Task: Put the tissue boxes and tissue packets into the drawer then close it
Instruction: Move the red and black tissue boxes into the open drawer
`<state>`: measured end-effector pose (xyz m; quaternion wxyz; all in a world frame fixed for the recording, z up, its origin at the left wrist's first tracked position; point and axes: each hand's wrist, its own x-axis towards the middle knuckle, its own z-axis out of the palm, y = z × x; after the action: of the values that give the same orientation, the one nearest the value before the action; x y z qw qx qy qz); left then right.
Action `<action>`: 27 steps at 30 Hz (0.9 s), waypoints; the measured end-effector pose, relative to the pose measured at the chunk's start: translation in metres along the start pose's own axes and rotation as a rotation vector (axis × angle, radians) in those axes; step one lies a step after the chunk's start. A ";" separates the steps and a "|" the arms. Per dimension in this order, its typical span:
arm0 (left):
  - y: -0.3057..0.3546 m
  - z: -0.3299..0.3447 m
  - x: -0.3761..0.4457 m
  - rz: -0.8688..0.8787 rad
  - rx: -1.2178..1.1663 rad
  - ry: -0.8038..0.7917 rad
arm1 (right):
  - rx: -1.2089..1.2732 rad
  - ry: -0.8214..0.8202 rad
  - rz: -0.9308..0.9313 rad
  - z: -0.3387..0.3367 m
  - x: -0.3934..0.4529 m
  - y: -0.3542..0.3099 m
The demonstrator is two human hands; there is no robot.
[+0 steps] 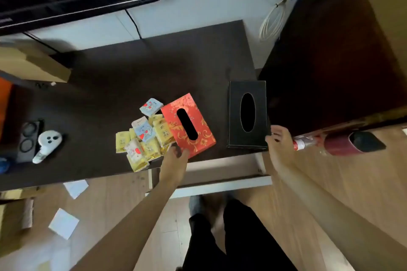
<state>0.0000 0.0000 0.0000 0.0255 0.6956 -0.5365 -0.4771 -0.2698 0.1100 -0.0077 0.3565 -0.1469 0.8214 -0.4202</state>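
So I'm right at the start of the grab step, nothing's in the drawer (220, 179) yet, and it's pulled open just below the desk (105, 86) edge. Left to right: a pile of tissue packets (144, 136), maybe 10 or 11, they overlap so I can't count exactly. Then the red tissue box (188, 124), my left hand (176, 158) touching its near corner, fingers curled over it, grip not really closed yet. Then the black tissue box (247, 114), my right hand (276, 143) at its near right corner, fingers spread against the side. So 2 boxes. Next move I reckon: clamp both, lift, lower into the drawer.
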 end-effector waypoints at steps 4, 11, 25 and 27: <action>0.019 0.014 0.031 -0.087 0.046 0.064 | -0.111 -0.027 0.021 0.022 0.049 -0.017; 0.008 0.038 0.050 -0.200 -0.083 0.163 | -0.236 -0.100 0.077 0.038 0.081 -0.002; 0.022 0.044 0.053 -0.179 0.119 -0.008 | -0.362 -0.133 0.109 0.017 0.068 0.013; 0.027 0.041 0.059 -0.144 0.152 0.001 | -0.439 -0.144 0.106 0.017 0.077 0.008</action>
<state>-0.0501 -0.0373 -0.0452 -0.0613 0.7325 -0.5198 -0.4354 -0.3110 0.0628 -0.0562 0.3951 -0.2072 0.8722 -0.2008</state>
